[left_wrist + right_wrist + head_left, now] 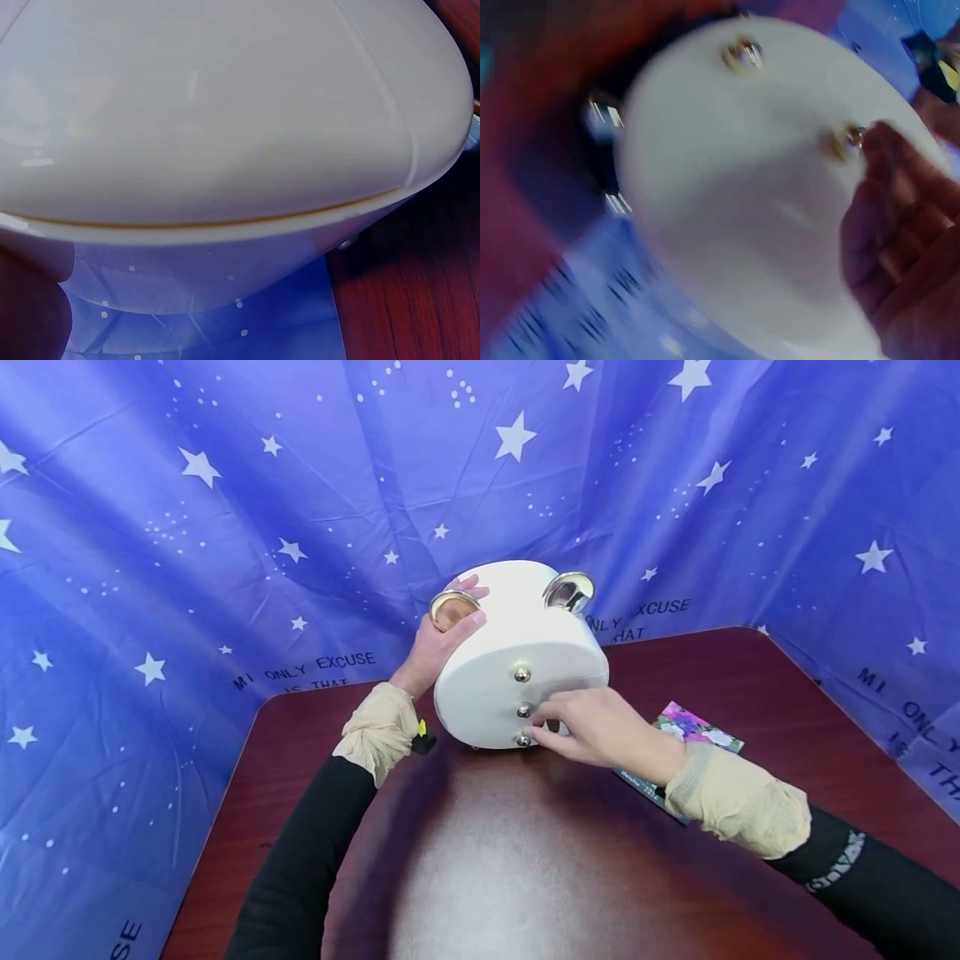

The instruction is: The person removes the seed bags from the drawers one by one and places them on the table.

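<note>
Over on the far left, the blue star-printed curtain (187,527) drops behind the dark red bench (480,860), and here comes a black sleeve (300,860) leading into a beige wrist wrap (378,727), a small black-and-yellow piece (423,739) at its edge. The left hand (438,647) has a firm hold on the side of the white case (480,697), thumb and fingers either side of the shiny left handle (455,594)! The case sits tilted at the back-middle of the bench, oval face toward the person, three metal knobs in a line: top knob (522,675), middle knob (523,710), bottom knob (522,741). Up on its right shoulder gleams the right handle (572,592). And in from the right, the right hand (600,727), fingers bent, fingertips right at the lower two knobs; pinching or only touching, I can't tell, as the right wrist view is blurred. Beneath that forearm, partly covered, a colourful flowered card (699,727) lies on the bench.
</note>
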{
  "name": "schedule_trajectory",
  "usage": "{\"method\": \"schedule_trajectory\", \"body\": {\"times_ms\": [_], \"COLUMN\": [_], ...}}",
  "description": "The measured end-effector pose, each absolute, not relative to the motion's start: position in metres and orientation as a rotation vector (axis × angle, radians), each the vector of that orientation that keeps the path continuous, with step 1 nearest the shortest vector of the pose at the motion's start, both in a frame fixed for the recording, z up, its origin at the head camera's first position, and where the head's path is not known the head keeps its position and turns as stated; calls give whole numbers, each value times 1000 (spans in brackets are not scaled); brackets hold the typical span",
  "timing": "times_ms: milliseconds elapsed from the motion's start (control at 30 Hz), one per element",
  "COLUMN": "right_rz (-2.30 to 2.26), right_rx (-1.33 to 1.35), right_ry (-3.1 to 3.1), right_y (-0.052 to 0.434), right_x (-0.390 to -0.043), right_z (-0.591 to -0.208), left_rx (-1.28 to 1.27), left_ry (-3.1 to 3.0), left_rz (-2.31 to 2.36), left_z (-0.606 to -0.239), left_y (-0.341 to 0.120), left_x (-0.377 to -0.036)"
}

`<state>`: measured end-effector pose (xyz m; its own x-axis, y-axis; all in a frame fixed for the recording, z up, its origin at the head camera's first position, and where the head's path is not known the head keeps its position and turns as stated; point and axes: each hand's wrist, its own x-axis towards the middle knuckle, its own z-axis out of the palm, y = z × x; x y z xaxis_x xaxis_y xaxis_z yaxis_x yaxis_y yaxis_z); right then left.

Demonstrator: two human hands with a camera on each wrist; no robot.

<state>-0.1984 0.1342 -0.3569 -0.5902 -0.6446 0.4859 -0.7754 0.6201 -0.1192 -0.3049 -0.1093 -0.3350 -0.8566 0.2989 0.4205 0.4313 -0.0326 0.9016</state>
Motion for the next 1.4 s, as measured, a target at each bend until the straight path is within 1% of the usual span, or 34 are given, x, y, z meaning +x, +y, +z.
{"method": "schedule_trajectory", "body": {"times_ms": [67, 100, 233, 300, 367, 433, 533, 667, 933, 1133, 1400], "right_rz": [518, 624, 1321, 1708, 1975, 2158, 2342, 2493, 2538, 2493, 2523], "right_rx": [978, 916, 673, 497, 322, 185, 80, 22, 13, 94, 118], "right_ry": [-2665, -2757, -2951, -2952, -2908, -2851, -2763, -2681, -2634, -2676, -2711], "right_y": [131, 130, 124, 122, 120, 118, 115, 111, 107, 107, 115], "right_x": [-199, -200, -203, -202, -201, -200, -201, -203, -198, -179, -151], "right_z": [-367, -371, -388, -395, -400, -402, -401, -397, -395, -390, -389], "left_rx": [-798, -794, -800, -804, -808, -809, -809, -808, -801, -812, -803], "left_ry": [-2115, -2118, -2107, -2110, -2117, -2121, -2097, -2085, -2090, -2084, -2080], "left_rz": [-2021, -2013, -2043, -2069, -2086, -2091, -2099, -2091, -2087, -2064, -2066], "left_z": [-337, -338, -344, -346, -348, -348, -346, -342, -341, -336, -334], "left_y": [-110, -110, -107, -104, -102, -100, -101, -103, -107, -109, -110], "left_x": [-305, -305, -304, -303, -302, -302, -303, -305, -306, -305, -305]}}
